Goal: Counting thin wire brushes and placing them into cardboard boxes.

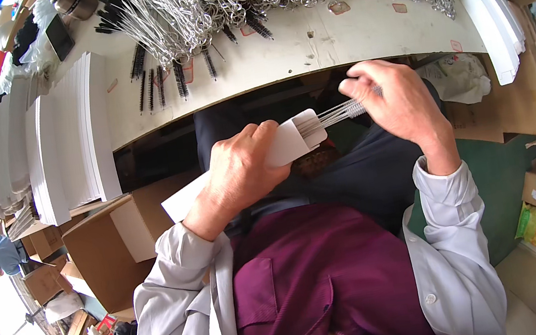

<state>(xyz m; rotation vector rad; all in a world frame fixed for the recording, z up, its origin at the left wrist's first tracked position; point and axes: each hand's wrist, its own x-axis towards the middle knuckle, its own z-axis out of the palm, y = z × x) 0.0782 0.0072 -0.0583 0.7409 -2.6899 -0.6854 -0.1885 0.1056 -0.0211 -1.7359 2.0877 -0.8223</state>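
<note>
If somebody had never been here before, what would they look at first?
Probably the huge heap of shiny silver looped-wire brushes spread along the far side of the pale tabletop. Next, in the middle, the left hand holds a long, narrow white box with thin silver wires poking out toward the right hand. The bright maroon shirt stands out below.
</note>
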